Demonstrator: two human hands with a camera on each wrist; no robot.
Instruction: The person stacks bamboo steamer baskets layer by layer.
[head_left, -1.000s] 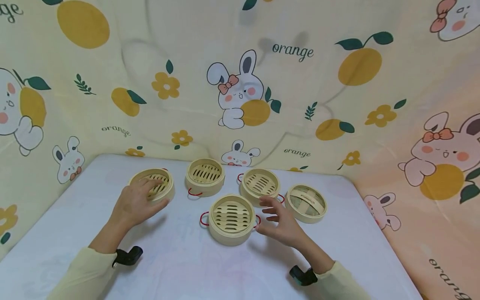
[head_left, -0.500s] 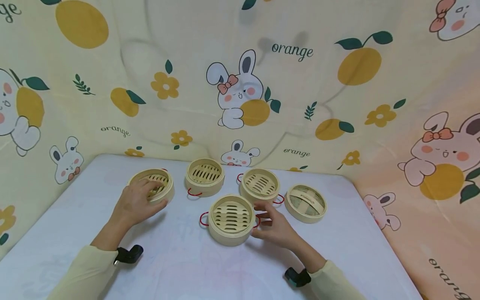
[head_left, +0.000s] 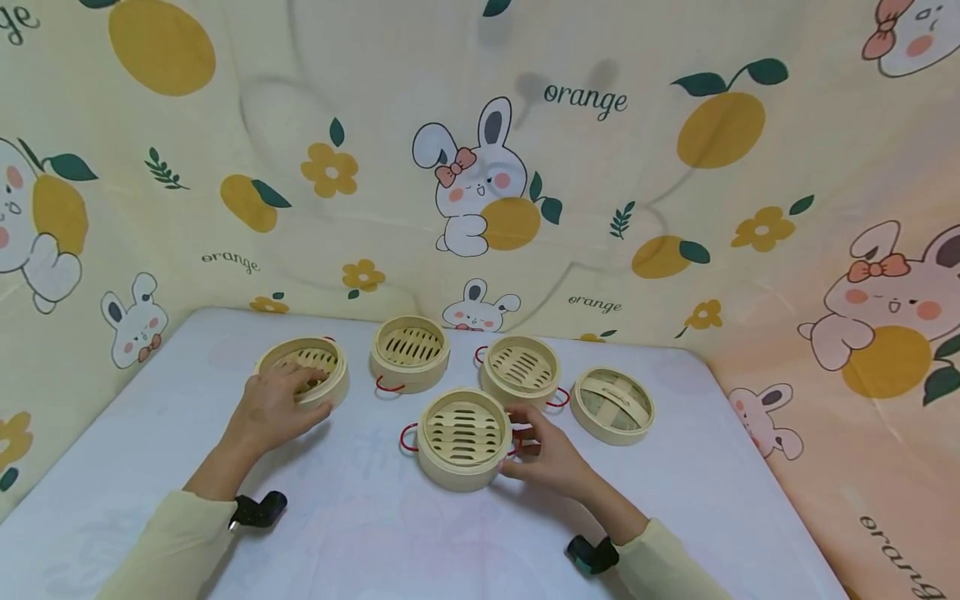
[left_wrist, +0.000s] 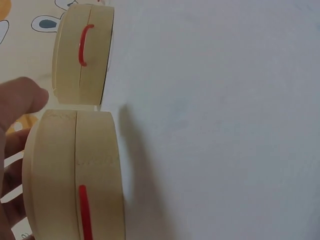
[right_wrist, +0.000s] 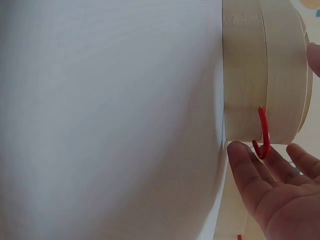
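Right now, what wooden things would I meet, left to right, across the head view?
Leftmost pale round slotted wooden steamer, second steamer, front steamer, fourth steamer, pale round wooden piece with crossed bands.

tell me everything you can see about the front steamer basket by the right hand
The front steamer basket is round and pale, wooden or bamboo-looking, with slots across its recessed inner surface and a seam along its side. Red loop handles stick out left and right. It sits flat on the white table, frontmost of the group. The right hand is at its right side, fingers near that side's handle; contact is hard to tell.
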